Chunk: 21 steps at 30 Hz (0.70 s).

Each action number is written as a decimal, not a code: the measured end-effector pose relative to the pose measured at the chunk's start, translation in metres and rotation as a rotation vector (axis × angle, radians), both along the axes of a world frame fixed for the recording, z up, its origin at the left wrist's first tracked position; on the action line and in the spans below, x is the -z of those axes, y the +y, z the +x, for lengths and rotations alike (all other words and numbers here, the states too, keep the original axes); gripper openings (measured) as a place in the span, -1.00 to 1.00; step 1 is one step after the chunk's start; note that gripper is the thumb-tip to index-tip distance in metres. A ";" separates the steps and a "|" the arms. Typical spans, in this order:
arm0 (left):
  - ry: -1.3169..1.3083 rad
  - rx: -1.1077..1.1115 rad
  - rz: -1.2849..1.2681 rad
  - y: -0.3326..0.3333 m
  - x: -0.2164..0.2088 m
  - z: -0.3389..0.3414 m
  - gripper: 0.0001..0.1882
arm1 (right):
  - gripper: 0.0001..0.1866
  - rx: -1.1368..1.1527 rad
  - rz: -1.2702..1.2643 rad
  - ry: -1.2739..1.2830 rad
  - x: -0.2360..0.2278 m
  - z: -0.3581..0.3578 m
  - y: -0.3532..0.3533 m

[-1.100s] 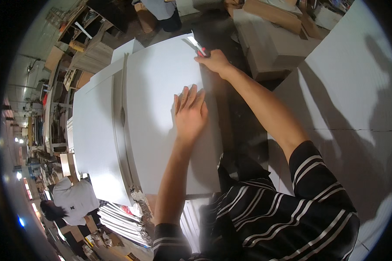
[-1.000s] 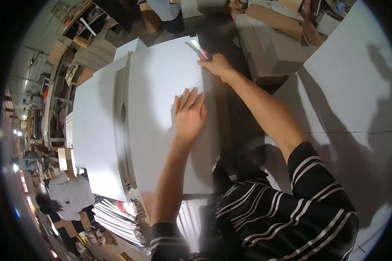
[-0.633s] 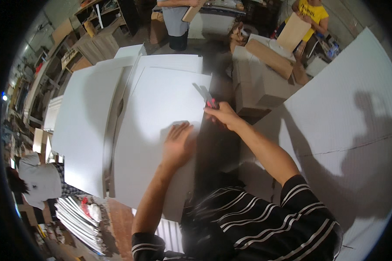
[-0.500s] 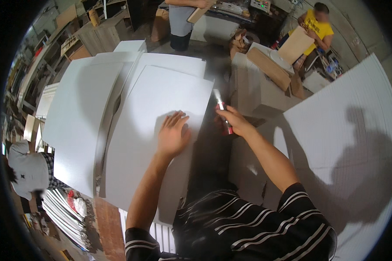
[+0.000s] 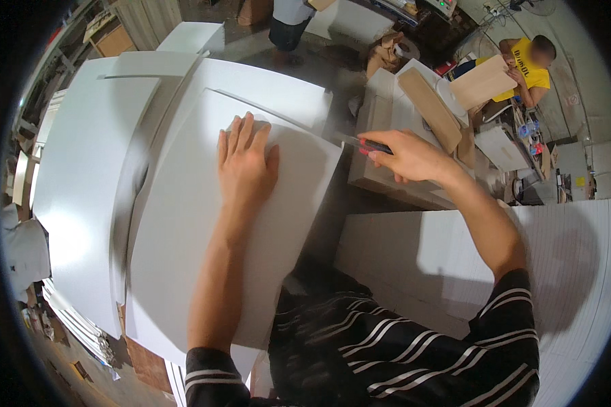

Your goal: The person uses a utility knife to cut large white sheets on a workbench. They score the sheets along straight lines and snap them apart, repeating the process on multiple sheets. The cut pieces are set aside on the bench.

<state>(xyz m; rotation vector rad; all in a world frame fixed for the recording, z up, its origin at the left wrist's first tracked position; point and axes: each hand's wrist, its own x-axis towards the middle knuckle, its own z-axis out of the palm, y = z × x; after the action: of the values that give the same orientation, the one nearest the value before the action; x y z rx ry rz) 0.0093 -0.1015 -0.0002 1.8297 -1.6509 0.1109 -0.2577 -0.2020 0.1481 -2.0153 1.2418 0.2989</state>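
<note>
My left hand (image 5: 246, 163) lies flat on a white panel (image 5: 285, 217), fingers spread, with nothing in its grasp. The panel rests on top of other white boards. My right hand (image 5: 414, 156) is closed round the red and black handle of a utility knife (image 5: 375, 145). Its thin pale blade points left, next to the panel's far right corner. Whether the blade touches the panel I cannot tell.
More white panels (image 5: 88, 176) are stacked at the left. On the right are cardboard pieces (image 5: 428, 112) on boxes and a large stack of white sheets (image 5: 563, 271). A person in yellow (image 5: 533, 68) holds a tan board (image 5: 482, 83); another person (image 5: 290, 27) stands at the back.
My left hand has slid farther up the panel and settled flat. The right hand has moved up and right, turning the knife from upright to nearly sideways. My view has shifted.
</note>
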 end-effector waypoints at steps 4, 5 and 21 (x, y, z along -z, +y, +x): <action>-0.005 -0.015 0.084 0.000 -0.012 -0.003 -0.57 | -0.59 -0.185 -0.060 0.149 -0.013 0.009 -0.014; 0.003 -0.019 0.085 0.000 -0.014 -0.003 -0.60 | -0.61 -0.261 -0.118 0.121 -0.012 0.011 -0.016; -0.008 -0.025 0.148 -0.002 -0.019 -0.001 -0.58 | -0.62 -0.430 -0.084 0.164 -0.019 0.010 -0.030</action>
<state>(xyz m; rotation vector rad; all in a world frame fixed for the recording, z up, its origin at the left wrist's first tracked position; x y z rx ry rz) 0.0081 -0.1036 0.0186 1.9619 -1.6814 0.0071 -0.2473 -0.2323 0.1672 -2.3611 0.9152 0.6365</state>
